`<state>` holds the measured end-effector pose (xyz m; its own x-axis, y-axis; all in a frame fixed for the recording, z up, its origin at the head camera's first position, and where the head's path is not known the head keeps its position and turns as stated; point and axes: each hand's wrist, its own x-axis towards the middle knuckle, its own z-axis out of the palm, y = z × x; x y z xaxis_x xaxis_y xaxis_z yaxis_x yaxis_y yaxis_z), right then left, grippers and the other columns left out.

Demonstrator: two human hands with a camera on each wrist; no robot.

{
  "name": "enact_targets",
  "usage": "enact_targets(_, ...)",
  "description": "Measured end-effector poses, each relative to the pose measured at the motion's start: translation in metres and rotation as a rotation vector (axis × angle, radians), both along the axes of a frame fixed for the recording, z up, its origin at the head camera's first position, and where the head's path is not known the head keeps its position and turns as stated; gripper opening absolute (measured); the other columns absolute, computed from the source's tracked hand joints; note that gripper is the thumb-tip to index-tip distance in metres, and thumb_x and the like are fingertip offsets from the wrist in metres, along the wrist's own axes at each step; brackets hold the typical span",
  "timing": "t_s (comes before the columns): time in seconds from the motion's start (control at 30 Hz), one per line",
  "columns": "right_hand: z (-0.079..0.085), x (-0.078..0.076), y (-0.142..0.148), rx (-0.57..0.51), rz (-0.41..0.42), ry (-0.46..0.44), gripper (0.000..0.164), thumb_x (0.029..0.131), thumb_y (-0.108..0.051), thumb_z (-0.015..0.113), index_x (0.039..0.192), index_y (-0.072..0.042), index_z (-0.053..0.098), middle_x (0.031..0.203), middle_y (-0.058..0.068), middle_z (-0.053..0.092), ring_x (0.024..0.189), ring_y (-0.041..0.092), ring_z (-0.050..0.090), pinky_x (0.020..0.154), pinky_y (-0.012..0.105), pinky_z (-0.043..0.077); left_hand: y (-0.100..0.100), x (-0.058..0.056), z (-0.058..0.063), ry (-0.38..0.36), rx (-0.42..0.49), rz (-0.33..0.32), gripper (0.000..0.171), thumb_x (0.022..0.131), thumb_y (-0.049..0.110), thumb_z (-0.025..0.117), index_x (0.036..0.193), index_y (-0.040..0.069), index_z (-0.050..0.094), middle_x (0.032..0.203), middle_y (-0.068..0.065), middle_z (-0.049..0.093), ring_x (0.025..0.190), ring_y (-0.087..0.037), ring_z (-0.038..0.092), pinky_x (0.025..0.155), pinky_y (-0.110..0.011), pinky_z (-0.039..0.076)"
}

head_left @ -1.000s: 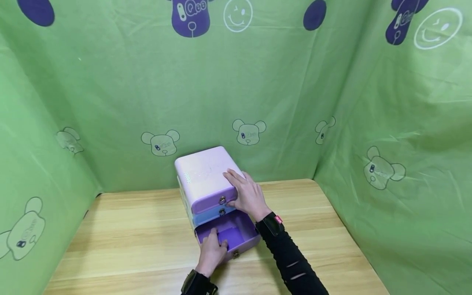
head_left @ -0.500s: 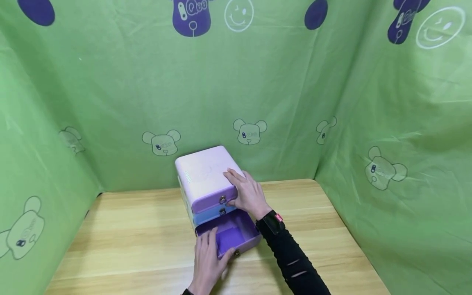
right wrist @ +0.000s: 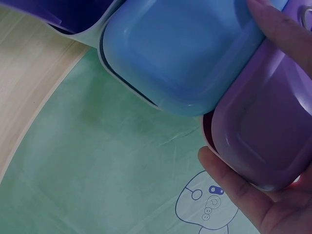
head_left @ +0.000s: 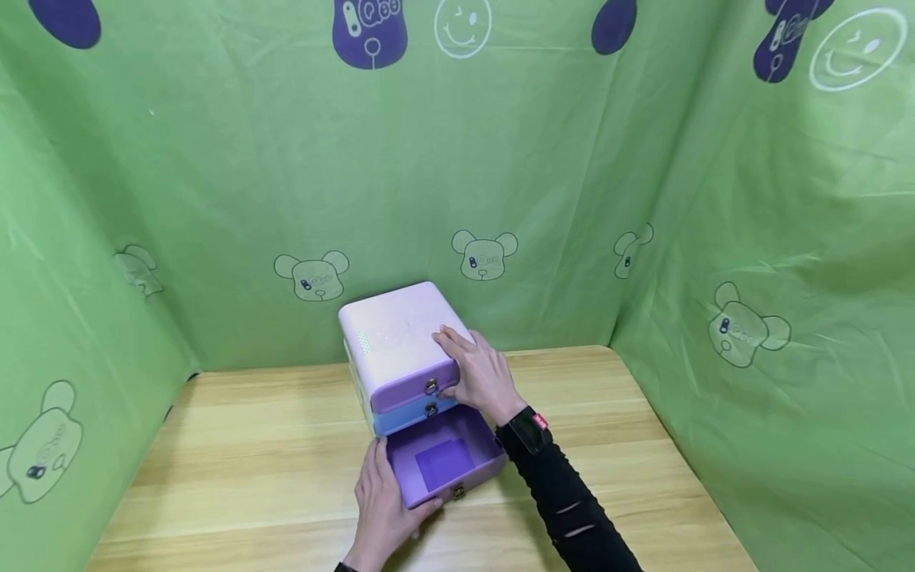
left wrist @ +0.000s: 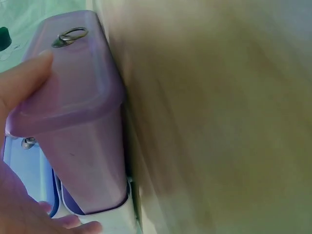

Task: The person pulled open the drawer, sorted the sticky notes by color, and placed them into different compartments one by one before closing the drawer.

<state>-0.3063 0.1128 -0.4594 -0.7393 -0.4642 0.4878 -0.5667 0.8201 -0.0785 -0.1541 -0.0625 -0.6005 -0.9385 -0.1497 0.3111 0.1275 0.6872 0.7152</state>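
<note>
A small drawer cabinet with a pale pink top stands on the table. Its bottom purple drawer is pulled out. Inside lies a flat, darker purple rectangle. My left hand grips the drawer's left front corner, thumb on the front and fingers along the side towards the casing. My right hand holds the cabinet's upper right side, fingers over the top edge. In the right wrist view its thumb lies across the fronts of the blue drawer and the upper purple drawer, both pushed in.
The wooden table extends to both sides of the cabinet. Green printed cloth hangs behind it and at the left and right. Ring pulls stick out from the drawer fronts.
My left hand has let go of the drawer's left wall, moved left and wrapped the front corner from outside. The right hand and cabinet stay where they were.
</note>
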Motion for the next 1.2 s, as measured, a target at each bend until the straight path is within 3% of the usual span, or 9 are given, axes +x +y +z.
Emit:
enact_targets(0.2, 0.0, 0.0, 0.001, -0.006, 0.0, 0.0, 0.111, 0.051, -0.043, 0.1, 0.149, -0.029, 0.05, 0.154, -0.004, 0.054, 0.13, 0.046, 0.057, 0.076, 0.056, 0.063, -0.005, -0.006, 0.003, 0.01, 0.056, -0.025, 0.147, 0.047, 0.034, 0.103, 0.159, 0.001, 0.012, 0.161, -0.028, 0.031, 0.143, -0.045, 0.039, 0.113, -0.069, 0.037)
enact_targets(0.5, 0.0, 0.001, 0.0, -0.006, -0.007, -0.009, 0.111, 0.052, -0.042, 0.1, 0.149, -0.03, 0.05, 0.154, -0.004, 0.053, 0.131, 0.046, 0.057, 0.076, 0.056, 0.063, -0.011, -0.012, 0.013, -0.174, -0.025, -0.07, 0.153, 0.053, 0.047, 0.099, 0.16, -0.005, 0.003, 0.165, -0.034, 0.009, 0.15, -0.053, 0.023, 0.108, -0.079, 0.034)
enact_targets(0.7, 0.0, 0.001, -0.001, -0.014, -0.007, -0.007, 0.111, 0.051, -0.041, 0.101, 0.149, -0.029, 0.05, 0.154, -0.004, 0.054, 0.13, 0.047, 0.057, 0.077, 0.056, 0.063, -0.011, -0.015, 0.016, -0.19, -0.04, -0.068, 0.156, 0.053, 0.048, 0.099, 0.161, 0.001, -0.003, 0.167, -0.03, 0.007, 0.152, -0.05, 0.023, 0.101, -0.08, 0.039)
enact_targets(0.83, -0.001, 0.001, -0.002, -0.017, -0.008, -0.009, 0.111, 0.051, -0.041, 0.101, 0.149, -0.029, 0.05, 0.154, -0.004, 0.053, 0.129, 0.048, 0.057, 0.077, 0.057, 0.063, -0.008, -0.014, 0.019, -0.218, -0.041, -0.044, 0.154, 0.054, 0.049, 0.098, 0.16, -0.003, -0.001, 0.166, -0.032, 0.009, 0.151, -0.052, 0.023, 0.102, -0.081, 0.038)
enact_targets(1.03, -0.001, 0.0, -0.002, -0.015, -0.013, -0.001, 0.111, 0.051, -0.041, 0.101, 0.149, -0.028, 0.051, 0.154, -0.004, 0.054, 0.13, 0.048, 0.057, 0.079, 0.057, 0.063, -0.007, -0.015, 0.028, -0.326, -0.049, -0.04, 0.149, 0.057, 0.049, 0.096, 0.158, -0.008, 0.004, 0.167, -0.033, 0.004, 0.152, -0.056, 0.015, 0.108, -0.084, 0.027)
enact_targets(1.2, -0.001, 0.001, -0.002, -0.012, -0.013, -0.009, 0.109, 0.052, -0.041, 0.101, 0.148, -0.028, 0.051, 0.154, -0.003, 0.054, 0.129, 0.047, 0.058, 0.08, 0.058, 0.062, -0.009, -0.017, 0.032, -0.375, -0.055, -0.042, 0.147, 0.057, 0.049, 0.096, 0.157, -0.011, 0.007, 0.166, -0.034, 0.004, 0.151, -0.059, 0.014, 0.108, -0.084, 0.027)
